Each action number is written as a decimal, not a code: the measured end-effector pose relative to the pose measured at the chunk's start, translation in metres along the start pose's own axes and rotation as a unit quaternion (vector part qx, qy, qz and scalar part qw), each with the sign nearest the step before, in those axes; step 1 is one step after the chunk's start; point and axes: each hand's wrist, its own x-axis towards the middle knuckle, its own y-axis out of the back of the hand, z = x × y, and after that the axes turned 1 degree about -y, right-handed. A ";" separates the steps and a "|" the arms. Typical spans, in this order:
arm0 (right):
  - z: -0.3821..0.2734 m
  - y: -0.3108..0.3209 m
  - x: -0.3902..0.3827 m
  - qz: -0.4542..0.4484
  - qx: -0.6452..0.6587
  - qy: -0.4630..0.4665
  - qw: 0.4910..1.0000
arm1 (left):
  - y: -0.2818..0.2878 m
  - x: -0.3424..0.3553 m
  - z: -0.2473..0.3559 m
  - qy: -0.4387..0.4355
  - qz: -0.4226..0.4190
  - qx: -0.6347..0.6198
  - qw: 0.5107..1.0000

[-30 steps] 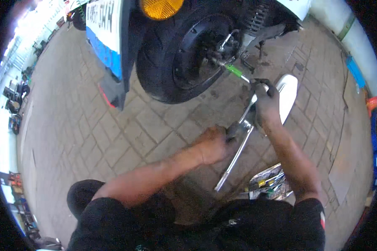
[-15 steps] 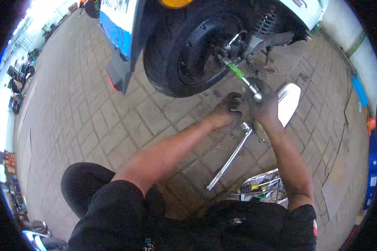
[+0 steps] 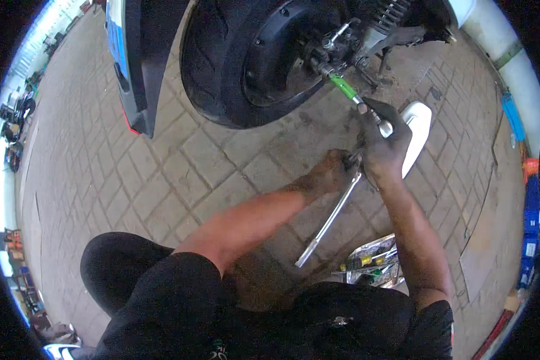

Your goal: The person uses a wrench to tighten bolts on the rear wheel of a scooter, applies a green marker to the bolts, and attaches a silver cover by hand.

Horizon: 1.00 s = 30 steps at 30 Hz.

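My right hand (image 3: 387,141) grips a chrome socket wrench with a green band (image 3: 345,88). Its far end meets the hub in the middle of the scooter's black wheel (image 3: 222,78), and its rounded silver end shows at my palm. Just left of that hand, my left hand (image 3: 336,171) has its fingers closed at the upper end of a chrome breaker bar (image 3: 327,222). The bar slants down toward me, and its head is mostly hidden by the fingers. Dark smudges or thin covering blacken the fingers of both hands.
A white oval panel (image 3: 418,132) lies on the paving right of my right hand. Near my body sits a tray of tools (image 3: 372,246), with a yellow-and-black handle among them. The scooter's rear fender (image 3: 138,78) hangs at upper left, and a coil spring (image 3: 396,15) stands beside the wheel.
My left hand has moved right and its spread fingers have closed at the breaker bar's head. The right hand still holds the socket wrench at the hub. The whole view has shifted slightly.
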 end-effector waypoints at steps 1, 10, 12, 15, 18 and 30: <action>-0.001 -0.001 0.000 -0.001 0.008 -0.016 1.000 | -0.001 0.000 -0.011 -0.003 0.007 -0.103 0.995; -0.010 0.000 -0.002 0.025 -0.021 0.000 0.999 | -0.017 -0.012 0.101 0.239 0.056 0.353 0.903; -0.013 0.000 -0.002 0.026 0.008 -0.019 0.999 | -0.021 -0.010 0.112 0.244 0.056 0.375 0.893; -0.009 -0.001 -0.005 0.021 0.047 -0.057 0.997 | -0.017 -0.018 0.116 0.238 0.015 0.400 0.885; -0.019 -0.008 -0.004 0.019 0.073 -0.072 0.995 | -0.014 -0.028 0.088 0.171 0.040 0.449 0.876; 0.007 0.026 -0.012 -0.018 -0.033 0.024 0.999 | -0.013 -0.001 0.151 0.037 -0.036 0.201 0.978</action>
